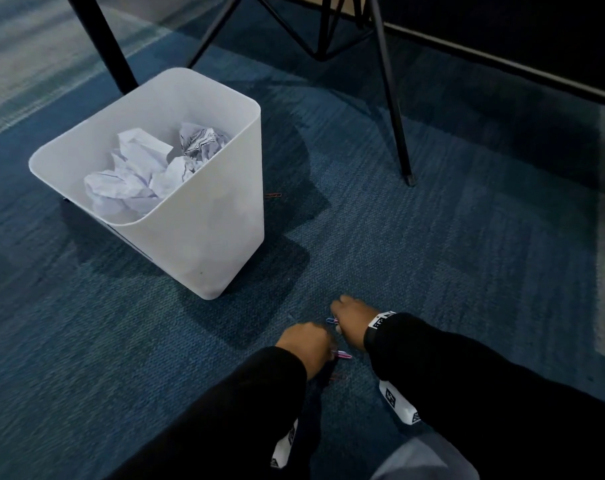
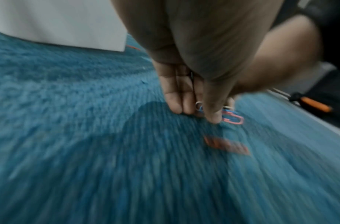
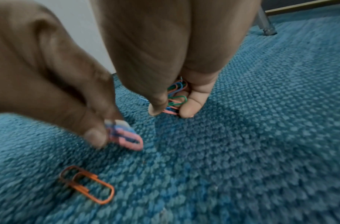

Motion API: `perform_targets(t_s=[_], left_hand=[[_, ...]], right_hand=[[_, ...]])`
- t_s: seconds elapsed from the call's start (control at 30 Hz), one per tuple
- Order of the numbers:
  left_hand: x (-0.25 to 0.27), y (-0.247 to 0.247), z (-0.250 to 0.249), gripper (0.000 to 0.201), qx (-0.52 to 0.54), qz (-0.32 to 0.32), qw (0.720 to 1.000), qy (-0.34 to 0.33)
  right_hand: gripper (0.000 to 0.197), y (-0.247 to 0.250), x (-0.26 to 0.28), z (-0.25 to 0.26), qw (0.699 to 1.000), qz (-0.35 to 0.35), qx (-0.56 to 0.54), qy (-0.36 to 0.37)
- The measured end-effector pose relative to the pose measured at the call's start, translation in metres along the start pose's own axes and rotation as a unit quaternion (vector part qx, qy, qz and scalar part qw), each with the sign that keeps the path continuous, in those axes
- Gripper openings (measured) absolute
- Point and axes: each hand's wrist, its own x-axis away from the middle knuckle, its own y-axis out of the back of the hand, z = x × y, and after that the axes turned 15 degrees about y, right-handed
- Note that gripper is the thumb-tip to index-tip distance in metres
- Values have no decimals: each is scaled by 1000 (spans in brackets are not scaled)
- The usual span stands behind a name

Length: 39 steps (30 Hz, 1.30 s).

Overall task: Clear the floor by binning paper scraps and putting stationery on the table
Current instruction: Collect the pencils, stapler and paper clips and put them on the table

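Note:
Both hands are low over the blue carpet (image 1: 432, 237). My left hand (image 1: 323, 349) pinches a few pink and blue paper clips (image 2: 233, 118) between thumb and fingers; the right wrist view shows the same clips (image 3: 127, 137) sticking out past the thumb. My right hand (image 1: 335, 320) holds a bunch of green, blue and pink paper clips (image 3: 177, 94) against its curled fingers. An orange paper clip (image 3: 86, 184) lies loose on the carpet just under my left hand. The white bin (image 1: 204, 244) holds crumpled paper scraps (image 1: 138, 174).
Another red paper clip (image 1: 272, 195) lies on the carpet against the bin's right side. Black table and chair legs (image 1: 394, 109) stand behind the bin. A dark wall base (image 1: 502, 64) runs along the back right.

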Motion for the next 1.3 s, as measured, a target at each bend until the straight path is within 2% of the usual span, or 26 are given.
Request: perform_targets(t_s=[0.1, 0.27, 0.5, 0.63, 0.73, 0.9, 1.03, 1.23, 1.3], left_hand=[[13, -9, -10, 31, -59, -13, 998, -8], [29, -12, -26, 33, -95, -32, 995, -20], [28, -8, -22, 30, -38, -10, 999, 27], [35, -11, -32, 35, -91, -14, 996, -8], [40, -10, -36, 32, -127, -4, 991, -37], [51, -11, -34, 33, -132, 13, 989, -68], [53, -9, -35, 35, -123, 36, 991, -44], [51, 16, -28, 28, -97, 69, 992, 36], [52, 33, -18, 26, -76, 61, 993, 68]], right_hand=[[31, -1, 0, 0, 1000, -4, -4, 4], [30, -6, 3, 0, 1000, -5, 23, 12], [28, -5, 5, 1, 1000, 16, 9, 19], [31, -3, 5, 3, 1000, 22, 5, 3], [29, -2, 6, 5, 1000, 23, 5, -4], [27, -3, 7, 7, 1000, 13, 17, -4], [28, -2, 8, 9, 1000, 6, 21, -2], [34, 1, 9, 11, 999, 33, 20, 12], [35, 4, 10, 14, 999, 44, 14, 7]])
